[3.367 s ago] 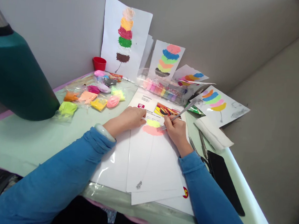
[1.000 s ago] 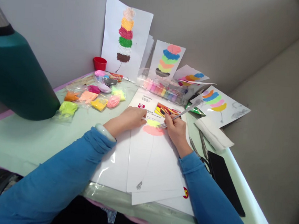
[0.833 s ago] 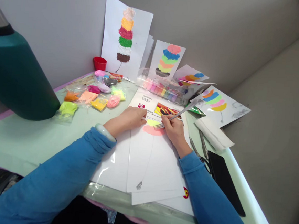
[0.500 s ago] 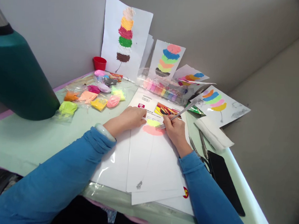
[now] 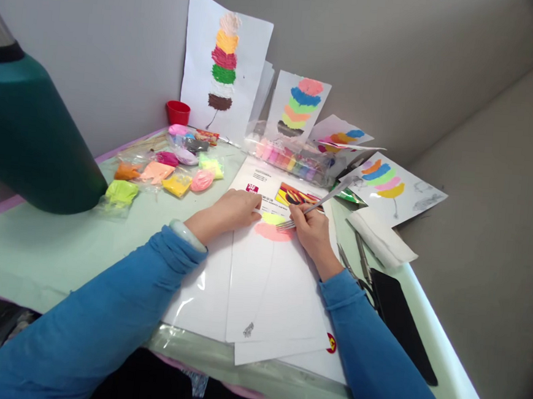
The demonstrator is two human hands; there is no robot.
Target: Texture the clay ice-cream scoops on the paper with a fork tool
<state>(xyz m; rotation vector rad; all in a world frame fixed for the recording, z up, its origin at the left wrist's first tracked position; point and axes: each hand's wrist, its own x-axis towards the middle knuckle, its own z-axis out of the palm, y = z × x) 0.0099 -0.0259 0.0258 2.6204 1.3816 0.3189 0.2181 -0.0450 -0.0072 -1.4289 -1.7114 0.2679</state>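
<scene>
A white sheet of paper (image 5: 282, 293) carries a flattened pink clay patch (image 5: 271, 231) with a yellow clay patch (image 5: 272, 218) just above it. A thin drawn line runs down from the pink patch to a small dark scribble (image 5: 248, 329). My left hand (image 5: 233, 212) lies at the sheet's upper left, thumb and fingers pressing it down. My right hand (image 5: 310, 227) is closed round a metal fork (image 5: 324, 199), handle slanting up to the right. The fork's tines rest at the right side of the clay, where yellow meets pink.
Several bags of coloured clay (image 5: 176, 185) lie on the left, beside a large green bottle (image 5: 35, 138). Finished clay pictures (image 5: 244, 99) stand along the wall. A clear clay box (image 5: 292, 158), tissue (image 5: 381, 236), scissors (image 5: 367, 292) and a black phone-like slab (image 5: 402, 324) are around the papers.
My right hand and the fork have shifted only very slightly; the tines stay on the clay. My left hand keeps its place on the paper.
</scene>
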